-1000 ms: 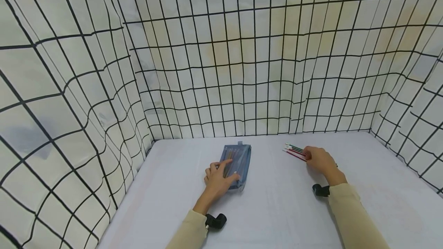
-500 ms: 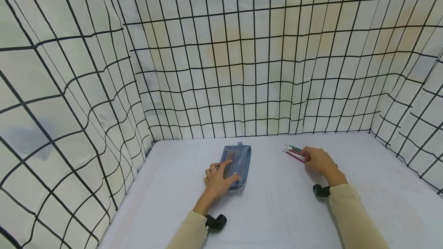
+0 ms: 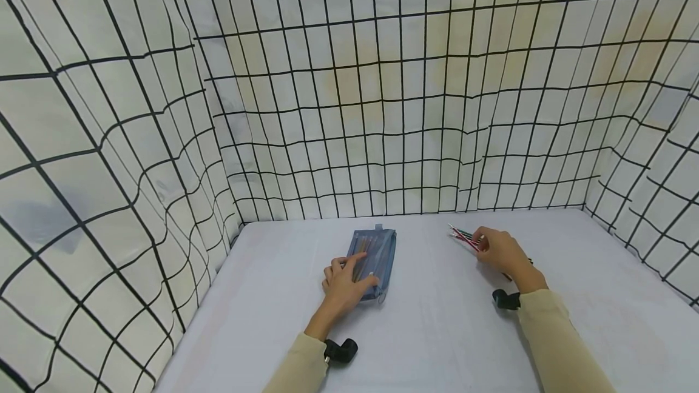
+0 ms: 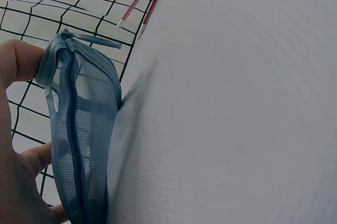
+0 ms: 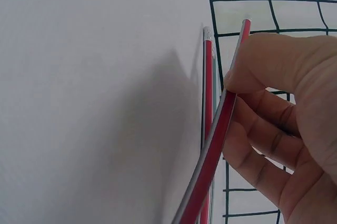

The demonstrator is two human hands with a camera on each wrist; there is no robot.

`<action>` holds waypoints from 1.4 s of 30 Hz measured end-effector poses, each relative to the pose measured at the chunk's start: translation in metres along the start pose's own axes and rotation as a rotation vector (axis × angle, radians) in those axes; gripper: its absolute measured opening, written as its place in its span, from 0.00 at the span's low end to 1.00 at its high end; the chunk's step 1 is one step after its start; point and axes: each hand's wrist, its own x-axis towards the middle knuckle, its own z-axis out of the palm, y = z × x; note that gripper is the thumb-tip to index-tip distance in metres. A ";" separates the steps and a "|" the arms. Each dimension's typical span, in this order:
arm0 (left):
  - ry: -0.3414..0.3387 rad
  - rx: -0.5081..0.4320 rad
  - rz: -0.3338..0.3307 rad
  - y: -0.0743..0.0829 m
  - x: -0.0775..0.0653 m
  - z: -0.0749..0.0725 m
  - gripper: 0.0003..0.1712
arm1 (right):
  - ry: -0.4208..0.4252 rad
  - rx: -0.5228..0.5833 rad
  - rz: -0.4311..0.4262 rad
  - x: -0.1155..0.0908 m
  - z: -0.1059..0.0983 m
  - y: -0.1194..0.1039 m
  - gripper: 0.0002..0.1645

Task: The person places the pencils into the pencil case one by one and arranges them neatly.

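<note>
My left hand (image 3: 344, 284) rests on a blue mesh pencil pouch (image 3: 382, 253) with its fingers spread over the top. Several pencils show through the mesh. In the left wrist view, the zip runs along the side of the pouch (image 4: 89, 129), and my thumb presses near one end. Over on the right, my right hand (image 3: 502, 253) pinches a red striped pencil (image 5: 210, 155) between thumb and fingers, tilted above the table. Behind it lie more pencils (image 5: 208, 77), red and green, on the table; my hand partly hides them in the head view.
A white cloth covers the table (image 3: 426, 320). Black netting (image 3: 404, 102) over white sheeting walls in the back and both sides. A small black camera is strapped to each wrist.
My right hand has lifted one red pencil off the group; it now crosses over the others, and its near end shows below the hand. The left hand and pouch stay put.
</note>
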 end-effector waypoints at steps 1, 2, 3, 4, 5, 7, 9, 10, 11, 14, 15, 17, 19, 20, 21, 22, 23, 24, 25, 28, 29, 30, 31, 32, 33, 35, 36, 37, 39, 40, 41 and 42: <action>-0.001 0.001 0.000 0.000 0.000 0.000 0.41 | 0.000 0.008 -0.001 0.000 -0.001 -0.001 0.20; -0.002 0.001 -0.001 0.001 0.000 0.000 0.41 | 0.001 0.016 0.002 0.000 -0.001 -0.001 0.20; -0.003 0.001 -0.002 0.001 0.000 0.000 0.41 | 0.002 0.024 0.005 -0.001 -0.001 -0.002 0.20; -0.003 0.001 -0.003 0.001 -0.001 -0.001 0.41 | 0.005 0.029 0.007 -0.001 -0.002 -0.003 0.21; -0.004 -0.001 -0.004 0.001 -0.001 -0.001 0.41 | 0.010 0.032 0.006 -0.001 -0.002 -0.003 0.21; -0.005 -0.006 -0.005 0.002 -0.001 -0.001 0.41 | 0.022 0.038 0.003 -0.001 -0.003 -0.004 0.21; -0.005 -0.008 -0.005 0.002 -0.001 -0.001 0.41 | 0.034 0.051 -0.004 0.000 -0.004 -0.006 0.22; -0.006 -0.009 -0.005 0.003 -0.001 -0.002 0.41 | 0.037 0.058 -0.008 0.000 -0.005 -0.007 0.22; -0.005 -0.009 -0.005 0.003 -0.001 -0.002 0.41 | 0.038 0.069 -0.010 0.000 -0.006 -0.008 0.22; -0.004 -0.006 -0.007 0.003 -0.001 -0.002 0.41 | 0.038 0.111 -0.007 0.000 -0.006 -0.010 0.21; -0.004 -0.006 -0.008 0.003 -0.001 -0.002 0.41 | 0.036 0.125 -0.002 0.000 -0.006 -0.010 0.21; -0.004 -0.006 -0.010 0.003 -0.001 -0.002 0.40 | 0.035 0.146 0.005 0.000 -0.006 -0.012 0.21; -0.004 -0.004 -0.009 0.003 -0.001 -0.001 0.40 | 0.035 0.162 0.013 0.001 -0.005 -0.012 0.21; -0.003 -0.004 -0.008 0.002 -0.001 -0.001 0.40 | 0.035 0.172 0.014 0.001 -0.005 -0.012 0.21; -0.002 -0.004 -0.006 0.002 -0.001 -0.001 0.40 | 0.038 0.182 0.013 0.002 -0.005 -0.012 0.21; -0.002 -0.004 -0.006 0.002 -0.001 -0.001 0.41 | 0.038 0.195 0.011 0.002 -0.004 -0.013 0.21; -0.002 -0.003 -0.004 0.002 -0.001 -0.001 0.41 | 0.039 0.209 0.010 0.002 -0.004 -0.013 0.22; -0.002 -0.005 -0.004 0.002 -0.001 -0.001 0.41 | 0.040 0.222 0.009 0.002 -0.004 -0.014 0.22; -0.003 -0.006 -0.003 0.002 -0.001 -0.001 0.41 | 0.039 0.239 0.007 0.003 -0.004 -0.015 0.22; -0.004 -0.008 -0.005 0.002 -0.001 -0.001 0.41 | 0.030 0.290 0.007 0.003 -0.003 -0.018 0.22; -0.005 -0.008 -0.006 0.001 -0.001 -0.001 0.41 | 0.027 0.303 0.008 0.003 -0.002 -0.019 0.22; -0.006 -0.009 -0.007 0.001 -0.001 -0.001 0.41 | 0.026 0.318 0.011 0.003 -0.002 -0.020 0.22; -0.005 -0.007 -0.008 0.001 -0.001 -0.001 0.41 | 0.025 0.333 0.013 0.003 -0.001 -0.020 0.22; -0.006 -0.007 -0.009 0.001 -0.001 -0.001 0.41 | 0.024 0.348 0.017 0.004 -0.001 -0.021 0.22; -0.005 -0.006 -0.010 0.001 -0.001 -0.001 0.41 | 0.020 0.364 0.016 0.003 0.000 -0.022 0.22; -0.005 -0.006 -0.010 0.001 -0.001 -0.001 0.41 | 0.016 0.392 0.021 0.003 0.001 -0.023 0.22; -0.005 -0.006 -0.010 0.001 -0.001 -0.001 0.41 | 0.015 0.409 0.025 0.003 0.002 -0.024 0.22; -0.004 -0.004 -0.010 0.001 -0.001 -0.001 0.41 | 0.012 0.423 0.028 0.003 0.003 -0.025 0.22; -0.004 -0.004 -0.008 0.001 0.000 -0.001 0.41 | 0.002 0.446 0.031 0.002 0.003 -0.027 0.23; -0.004 -0.005 -0.008 0.001 0.000 -0.001 0.41 | 0.000 0.457 0.036 0.002 0.004 -0.028 0.23; -0.004 -0.005 -0.009 0.001 0.000 -0.001 0.40 | -0.004 0.469 0.039 0.002 0.004 -0.029 0.23; -0.005 -0.006 -0.009 0.001 0.000 0.000 0.40 | -0.006 0.479 0.042 0.002 0.004 -0.030 0.23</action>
